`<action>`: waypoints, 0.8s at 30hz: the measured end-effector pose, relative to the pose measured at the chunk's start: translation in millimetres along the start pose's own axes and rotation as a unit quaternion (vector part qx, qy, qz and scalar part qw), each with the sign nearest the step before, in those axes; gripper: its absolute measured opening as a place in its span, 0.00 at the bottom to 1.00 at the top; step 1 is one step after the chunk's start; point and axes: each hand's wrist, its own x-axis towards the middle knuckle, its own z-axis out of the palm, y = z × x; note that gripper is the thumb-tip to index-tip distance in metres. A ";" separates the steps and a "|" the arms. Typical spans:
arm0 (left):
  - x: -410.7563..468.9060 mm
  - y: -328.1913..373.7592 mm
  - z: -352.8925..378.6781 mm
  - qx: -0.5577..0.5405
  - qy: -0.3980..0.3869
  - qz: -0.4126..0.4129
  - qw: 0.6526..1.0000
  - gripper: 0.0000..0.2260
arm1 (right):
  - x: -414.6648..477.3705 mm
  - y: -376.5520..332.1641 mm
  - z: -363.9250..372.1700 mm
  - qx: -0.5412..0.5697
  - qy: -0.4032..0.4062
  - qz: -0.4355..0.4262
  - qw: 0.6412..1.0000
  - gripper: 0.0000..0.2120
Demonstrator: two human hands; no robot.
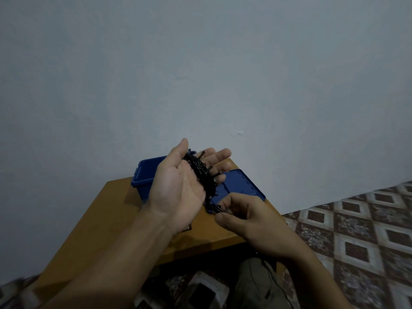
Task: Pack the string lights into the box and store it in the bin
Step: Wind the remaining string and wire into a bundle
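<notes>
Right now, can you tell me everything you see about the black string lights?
The string lights are a glossy black bundle of thin cord with small bulb stubs sticking out. It lies looped across the open, palm-up left hand, between thumb and fingers, held up above the wooden table. From its lower end a loose strand runs to the right hand, which pinches it. Whether the loops go right round the hand cannot be told.
</notes>
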 end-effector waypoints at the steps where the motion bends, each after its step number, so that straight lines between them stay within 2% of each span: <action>1: 0.5 0.8 -0.5 0.002 0.002 0.007 1.000 0.26 | -0.2 -0.4 -0.3 -0.006 0.004 -0.006 1.000 0.07; 9: 1.9 1.9 -1.8 0.005 0.023 0.069 0.997 0.28 | -0.4 -3.5 -0.3 -0.010 0.004 0.017 1.000 0.10; 13: 2.7 0.7 -3.4 0.062 0.021 0.091 0.994 0.30 | -1.1 -4.2 -0.1 -0.025 0.010 0.019 0.999 0.10; 17: 2.0 0.1 -2.5 0.122 0.015 0.091 0.988 0.40 | -0.2 -3.7 -1.2 -0.006 0.035 0.017 0.999 0.08; 19: 1.9 0.2 -2.7 0.141 0.006 0.085 0.986 0.43 | -1.1 -4.8 -3.6 -0.010 0.043 0.025 0.999 0.11; 24: 2.4 -1.7 -4.9 0.166 -0.014 0.060 0.984 0.45 | -4.2 -10.1 -8.1 -0.004 0.068 0.042 0.997 0.22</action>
